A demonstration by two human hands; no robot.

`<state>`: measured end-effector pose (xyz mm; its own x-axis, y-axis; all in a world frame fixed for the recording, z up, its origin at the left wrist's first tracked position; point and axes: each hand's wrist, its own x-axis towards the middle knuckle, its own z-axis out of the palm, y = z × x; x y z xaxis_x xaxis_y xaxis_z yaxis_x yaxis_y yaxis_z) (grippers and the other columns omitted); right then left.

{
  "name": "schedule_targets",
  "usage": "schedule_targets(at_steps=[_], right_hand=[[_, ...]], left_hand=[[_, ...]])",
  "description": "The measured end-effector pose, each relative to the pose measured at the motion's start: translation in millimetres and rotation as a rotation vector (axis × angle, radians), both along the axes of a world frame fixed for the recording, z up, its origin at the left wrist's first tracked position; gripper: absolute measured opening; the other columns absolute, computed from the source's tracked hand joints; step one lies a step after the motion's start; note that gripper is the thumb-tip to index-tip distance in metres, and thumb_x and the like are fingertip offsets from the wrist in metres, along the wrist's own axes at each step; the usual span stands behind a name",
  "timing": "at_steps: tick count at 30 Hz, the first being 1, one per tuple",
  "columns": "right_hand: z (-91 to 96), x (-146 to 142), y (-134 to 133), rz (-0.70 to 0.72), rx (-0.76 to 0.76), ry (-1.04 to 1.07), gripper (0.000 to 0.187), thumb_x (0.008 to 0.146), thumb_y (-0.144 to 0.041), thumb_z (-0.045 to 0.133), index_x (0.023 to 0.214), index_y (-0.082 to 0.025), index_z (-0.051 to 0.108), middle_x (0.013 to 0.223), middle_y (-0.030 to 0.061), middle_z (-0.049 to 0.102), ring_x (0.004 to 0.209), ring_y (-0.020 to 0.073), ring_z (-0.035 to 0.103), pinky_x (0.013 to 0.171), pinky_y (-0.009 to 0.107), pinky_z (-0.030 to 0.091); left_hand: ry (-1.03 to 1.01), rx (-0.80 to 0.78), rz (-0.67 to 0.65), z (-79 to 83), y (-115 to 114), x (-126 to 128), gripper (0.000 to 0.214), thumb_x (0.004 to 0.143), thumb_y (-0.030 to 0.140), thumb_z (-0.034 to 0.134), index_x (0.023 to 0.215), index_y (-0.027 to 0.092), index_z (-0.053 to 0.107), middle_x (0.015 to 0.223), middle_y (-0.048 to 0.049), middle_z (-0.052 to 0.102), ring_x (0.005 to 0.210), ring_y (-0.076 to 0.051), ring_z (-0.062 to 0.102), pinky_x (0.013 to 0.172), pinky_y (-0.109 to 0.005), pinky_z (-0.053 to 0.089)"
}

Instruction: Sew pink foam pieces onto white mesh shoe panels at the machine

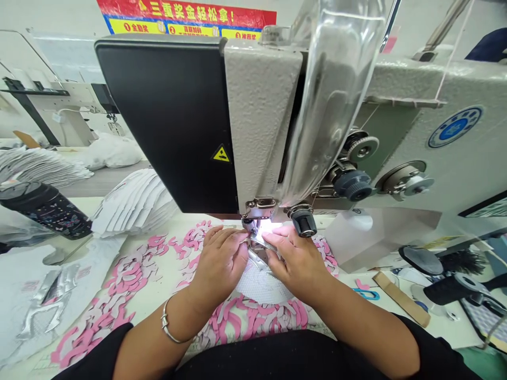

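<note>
A white mesh fabric piece with silver trim (261, 285) lies under the needle area of a sewing machine (263, 116), lit by a bright lamp. My left hand (224, 256) grips the piece from the left, its fingers bent and close to the presser foot (250, 224). From the right, my right hand (295, 258) holds the silver-trimmed edge between thumb and fingers. The fingertips of both hands nearly meet below the needle. Part of the piece is hidden beneath my hands, and the needle tip is lost in the glare.
Pink and white scraps (257, 319) cover the table around the work. On the left are stacked white pieces (129, 203), a dark patterned bottle (47, 208) and a silver-trimmed piece (49, 301). A black thread spool (451, 287), a brown strip (402, 300) and a blue clip (366, 294) lie right.
</note>
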<state>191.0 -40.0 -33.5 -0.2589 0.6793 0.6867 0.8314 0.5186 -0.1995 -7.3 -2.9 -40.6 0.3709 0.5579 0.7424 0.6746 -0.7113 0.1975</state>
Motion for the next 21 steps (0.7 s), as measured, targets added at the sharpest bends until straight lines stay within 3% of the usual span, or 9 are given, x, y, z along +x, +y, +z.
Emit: schedule_targets(at_steps=[7,11,14,17,21], right_hand=[[5.8,1,0,-0.010,-0.107,-0.022,0.032,0.093,-0.025,0.055,0.122,-0.018,0.066,0.107,0.0131,0.062,0.107,0.0276,0.057,0.095,0.045,0.050],[8.6,1,0,-0.021,-0.106,-0.017,0.031,0.094,-0.027,0.054,0.122,-0.020,0.066,0.111,0.0122,0.062,0.110,0.0271,0.055,0.098,0.044,0.049],[12.3,4,1,-0.018,-0.143,-0.031,0.032,0.095,-0.028,0.053,0.125,-0.022,0.065,0.114,0.0116,0.061,0.111,0.0268,0.055,0.097,0.043,0.049],[17.4,12,3,-0.010,-0.171,-0.074,0.031,0.096,-0.029,0.053,0.125,-0.024,0.065,0.116,0.0103,0.063,0.110,0.0265,0.056,0.096,0.043,0.049],[20.9,20,-1,-0.066,0.009,-0.027,0.028,0.097,-0.028,0.051,0.116,-0.021,0.069,0.110,0.0107,0.065,0.106,0.0274,0.056,0.094,0.046,0.047]], left_hand=[[0.036,-0.160,0.021,3.9,-3,-5,0.023,0.093,0.023,0.049,0.113,0.020,0.061,0.110,-0.0075,0.072,0.107,-0.024,0.063,0.107,-0.049,0.034],[0.012,-0.315,0.067,7.8,-5,-15,0.034,0.093,0.035,0.050,0.123,0.020,0.056,0.107,-0.0068,0.071,0.106,-0.026,0.061,0.101,-0.048,0.038],[0.046,-0.426,0.050,14.3,-4,-24,0.024,0.090,0.041,0.053,0.099,0.022,0.064,0.105,-0.0063,0.069,0.102,-0.026,0.060,0.092,-0.044,0.044],[0.029,-0.625,-0.050,25.6,-4,-29,0.024,0.088,0.042,0.053,0.079,0.021,0.061,0.087,-0.0034,0.065,0.083,-0.022,0.059,0.074,-0.034,0.047],[-0.235,-1.006,-0.115,40.6,-6,-20,0.029,0.084,0.046,0.058,0.071,0.020,0.057,0.064,0.0022,0.051,0.056,-0.013,0.046,0.050,-0.025,0.035]])
